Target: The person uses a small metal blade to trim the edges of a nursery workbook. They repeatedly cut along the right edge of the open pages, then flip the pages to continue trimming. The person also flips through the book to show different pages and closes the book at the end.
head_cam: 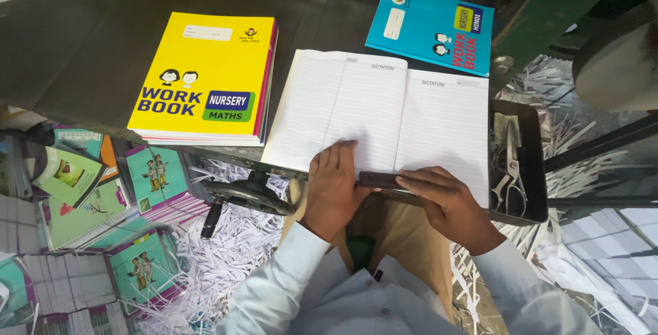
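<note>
An open stack of white lined sheets (384, 112) lies on a dark metal work surface (89, 54). My left hand (334, 187) rests flat on the near edge of the sheets, fingers together. My right hand (445, 201) lies beside it with its fingers on a small dark bar-shaped object (377, 179) at the paper's near edge. Whether the right hand grips that object or only presses on it is unclear.
A stack of yellow-covered books (205, 78) sits at the left, a blue-covered book (432, 26) at the back. A dark tray (531, 163) with scissors (508, 170) is at the right. A black hand wheel (247, 194), paper shreds and more book piles (89, 191) lie below.
</note>
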